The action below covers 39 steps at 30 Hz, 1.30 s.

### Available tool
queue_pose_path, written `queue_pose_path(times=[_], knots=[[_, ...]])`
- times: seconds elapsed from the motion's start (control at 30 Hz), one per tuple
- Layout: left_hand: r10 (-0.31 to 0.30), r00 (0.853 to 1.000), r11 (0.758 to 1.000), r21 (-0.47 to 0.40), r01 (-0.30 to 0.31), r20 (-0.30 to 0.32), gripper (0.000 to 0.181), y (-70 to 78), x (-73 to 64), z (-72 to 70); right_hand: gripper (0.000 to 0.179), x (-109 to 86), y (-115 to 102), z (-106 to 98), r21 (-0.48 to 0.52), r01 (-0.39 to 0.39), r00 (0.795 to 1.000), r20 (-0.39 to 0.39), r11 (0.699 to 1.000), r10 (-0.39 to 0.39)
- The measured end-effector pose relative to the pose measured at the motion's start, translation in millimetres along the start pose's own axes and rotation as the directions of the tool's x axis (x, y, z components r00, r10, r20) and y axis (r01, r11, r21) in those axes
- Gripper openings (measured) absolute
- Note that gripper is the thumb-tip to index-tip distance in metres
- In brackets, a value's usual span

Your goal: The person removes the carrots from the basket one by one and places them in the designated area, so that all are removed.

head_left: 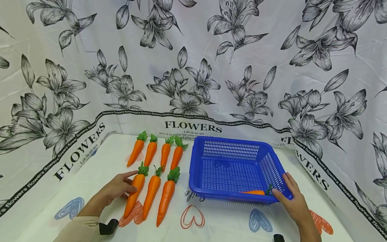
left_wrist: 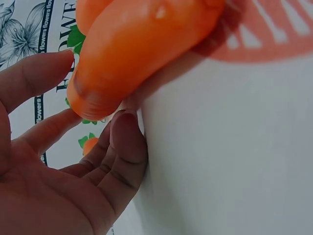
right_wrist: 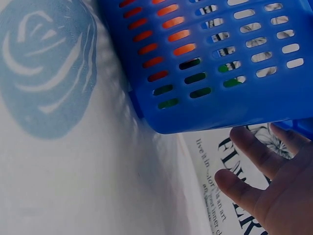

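My left hand [head_left: 120,187] is at the leftmost orange carrot [head_left: 133,195] of the front row, which lies on the table with its green leaves pointing away. In the left wrist view the fingers are spread around this carrot's thick end [left_wrist: 98,93], fingertips right at its surface. My right hand [head_left: 290,196] holds the front right corner of a blue plastic basket [head_left: 223,193], thumb over the rim and fingers outside. Those fingers show spread beside the basket wall [right_wrist: 195,115] in the right wrist view. One carrot [head_left: 255,192] lies inside, along the near wall, partly hidden by the rim.
Two more carrots [head_left: 151,193] lie right of the one at my left hand. Behind them runs a back row of several carrots [head_left: 150,153]. A white cloth with printed hearts [head_left: 192,216] covers the table, and a flower-printed curtain [head_left: 187,84] hangs behind it.
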<state>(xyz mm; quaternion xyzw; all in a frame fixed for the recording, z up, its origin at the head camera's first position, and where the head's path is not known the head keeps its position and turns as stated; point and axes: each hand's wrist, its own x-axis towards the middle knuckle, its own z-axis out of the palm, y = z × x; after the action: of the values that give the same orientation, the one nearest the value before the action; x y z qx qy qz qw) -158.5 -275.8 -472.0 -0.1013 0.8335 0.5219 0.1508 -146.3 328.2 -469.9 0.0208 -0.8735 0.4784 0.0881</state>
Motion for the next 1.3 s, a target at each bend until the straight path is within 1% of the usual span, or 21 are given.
queue_pose_path(times=[0.23,0.4,0.57,0.77,0.9,1.03,1.13,1.3], knots=[[-0.001,1.0,1.0,0.017,0.001,-0.005,0.08,4.0,-5.4,-2.5,0.079,-1.3,0,0,-0.007,-0.011,1.0,0.005,1.0,0.011],[0.006,1.0,0.999,0.051,-0.005,-0.011,0.082,7.1,-8.4,-4.8,0.08,-1.7,0,-1,-0.006,-0.002,1.0,0.005,1.0,0.002],[0.012,1.0,0.997,0.071,-0.011,-0.015,0.084,9.3,-7.9,-6.4,0.08,-0.7,1,-1,-0.01,0.001,1.0,0.005,1.0,-0.001],[0.021,0.999,0.997,0.081,-0.017,-0.047,0.084,15.7,-6.9,-8.7,0.08,-0.1,2,-1,-0.01,-0.002,1.0,0.013,1.0,0.002],[0.056,0.996,0.993,0.105,-0.049,-0.064,0.08,25.1,-8.6,-11.7,0.079,-0.3,2,-2,0.004,0.01,1.0,0.016,1.0,-0.01],[0.106,0.99,0.987,0.132,-0.094,-0.095,0.077,36.0,-12.1,-16.7,0.079,0.9,2,-1,0.012,0.011,1.0,0.015,1.0,-0.012],[0.144,0.982,0.982,0.142,-0.126,-0.122,0.077,43.4,-15.0,-19.2,0.079,1.5,3,-1,0.006,0.007,1.0,0.015,1.0,-0.007],[0.22,0.966,0.97,0.137,-0.201,-0.138,0.074,60.1,-15.5,-17.3,0.08,0.6,2,-2,0.0,0.007,1.0,0.017,1.0,-0.007]])
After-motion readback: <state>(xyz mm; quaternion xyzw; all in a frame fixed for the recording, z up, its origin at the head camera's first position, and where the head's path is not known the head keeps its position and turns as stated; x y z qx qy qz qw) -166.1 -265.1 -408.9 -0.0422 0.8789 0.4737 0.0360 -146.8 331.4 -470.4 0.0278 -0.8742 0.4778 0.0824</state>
